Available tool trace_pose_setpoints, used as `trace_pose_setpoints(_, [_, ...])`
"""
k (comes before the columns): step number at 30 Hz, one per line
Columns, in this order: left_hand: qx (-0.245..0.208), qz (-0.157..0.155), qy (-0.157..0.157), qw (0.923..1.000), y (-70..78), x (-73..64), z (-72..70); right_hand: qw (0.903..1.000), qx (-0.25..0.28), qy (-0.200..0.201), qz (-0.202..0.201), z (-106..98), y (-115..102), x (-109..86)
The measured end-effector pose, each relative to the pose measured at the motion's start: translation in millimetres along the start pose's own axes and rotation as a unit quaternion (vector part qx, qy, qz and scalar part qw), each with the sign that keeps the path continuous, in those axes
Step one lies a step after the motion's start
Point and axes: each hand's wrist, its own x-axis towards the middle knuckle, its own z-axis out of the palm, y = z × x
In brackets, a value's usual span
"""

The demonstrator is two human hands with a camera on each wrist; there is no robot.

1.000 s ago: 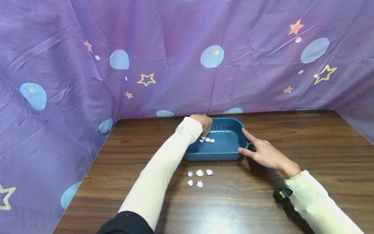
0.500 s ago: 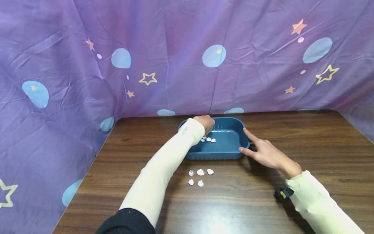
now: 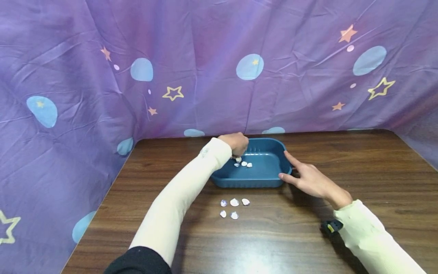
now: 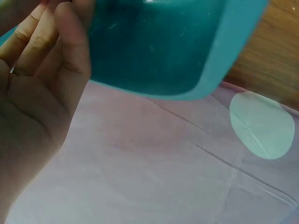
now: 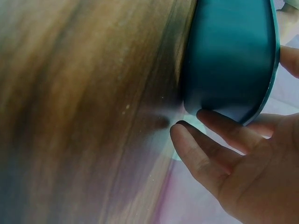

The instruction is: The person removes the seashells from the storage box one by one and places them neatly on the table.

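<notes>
A blue rectangular plastic bin (image 3: 251, 183) stands at the back of the table. My left hand (image 3: 236, 142) reaches into its left part with bent fingers. In the bin, white seashells (image 3: 249, 165) lie below that hand, one of them right by its fingertips. Whether the left fingers pinch a shell is hidden. The left wrist view shows the palm (image 4: 28, 112) beside the bin's inner wall. At the bin's right end my right hand (image 3: 313, 180) rests with thumb and fingers spread against it. Its fingers (image 5: 201, 158) look nearly straight in the right wrist view.
In front of the bin, several seashells (image 3: 234, 202) lie in two short rows on the brown wooden table (image 3: 308, 236). A purple patterned cloth (image 3: 205, 68) hangs behind the table and along its left side. A black device (image 3: 332, 227) sits at the right wrist.
My left hand shifts a little right, then back left and slightly up within the bin, uncovering more of a shell by its fingertips. The right hand and the rows of shells stay put.
</notes>
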Motion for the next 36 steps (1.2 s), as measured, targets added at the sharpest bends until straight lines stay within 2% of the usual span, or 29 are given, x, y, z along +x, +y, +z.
trace_pose_setpoints(3, [-0.026,0.028,-0.005,0.9993,-3.2,-3.8,-1.6,1.0000,0.000,-0.001,-0.006,-0.1,-0.2,0.3])
trace_pose_setpoints(11, [-0.077,0.084,0.048,0.9923,-9.1,-24.2,-5.3,1.0000,0.000,-0.008,-0.006,0.1,-0.8,1.3])
trace_pose_setpoints(17, [-0.115,0.117,0.069,0.9840,-10.5,-39.6,-12.9,0.9999,0.001,-0.010,-0.005,-0.5,-0.8,2.1])
trace_pose_setpoints(21, [-0.143,0.135,0.062,0.9785,-10.5,-52.0,-16.6,0.9999,0.000,-0.012,-0.002,-1.0,-0.5,2.9])
trace_pose_setpoints(27, [-0.159,0.153,0.054,0.9738,-6.1,-73.2,-18.1,0.9999,0.000,-0.014,0.001,-1.3,1.2,4.1])
trace_pose_setpoints(36, [-0.171,0.170,0.030,0.9701,4.3,-88.9,-11.0,0.9998,0.006,-0.017,0.007,-2.3,1.9,2.4])
